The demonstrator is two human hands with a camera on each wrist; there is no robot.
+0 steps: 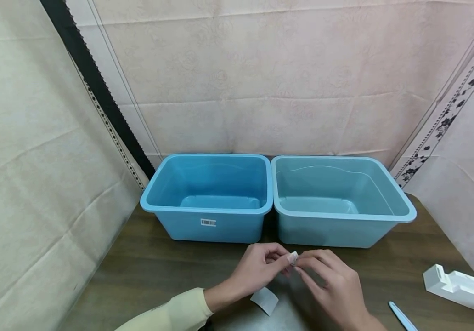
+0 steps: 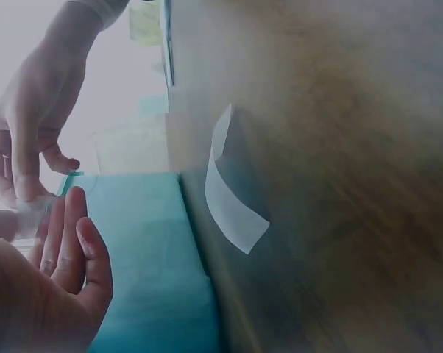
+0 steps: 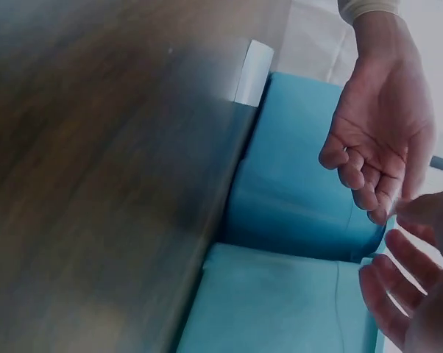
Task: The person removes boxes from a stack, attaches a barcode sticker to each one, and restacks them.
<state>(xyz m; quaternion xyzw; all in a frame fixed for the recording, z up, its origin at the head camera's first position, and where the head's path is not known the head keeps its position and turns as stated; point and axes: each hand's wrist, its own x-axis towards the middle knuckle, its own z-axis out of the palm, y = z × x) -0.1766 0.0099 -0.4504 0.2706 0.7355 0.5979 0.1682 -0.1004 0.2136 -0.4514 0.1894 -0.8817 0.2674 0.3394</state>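
Note:
In the head view a small whitish, partly see-through piece [image 1: 294, 256] is held up in front of the two tubs. My left hand [image 1: 262, 266] pinches it between thumb and forefinger. The thumb and forefinger of my right hand [image 1: 332, 278] pinch at its other side, with the fingertips of both hands close together. In the left wrist view the clear piece [image 2: 34, 217] shows between the fingers, its exact kind cannot be told. Below the left wrist a curved white paper-like strip [image 1: 265, 301] lies on the table.
A blue tub [image 1: 208, 230] with a barcode label stands behind the hands, beside a paler teal tub [image 1: 328, 232]. At the right lie a white notched block [image 1: 462, 289] and a slim light-blue tool [image 1: 402, 316]. Pale cloth [image 1: 282, 69] hangs around the wooden table [image 1: 138, 271].

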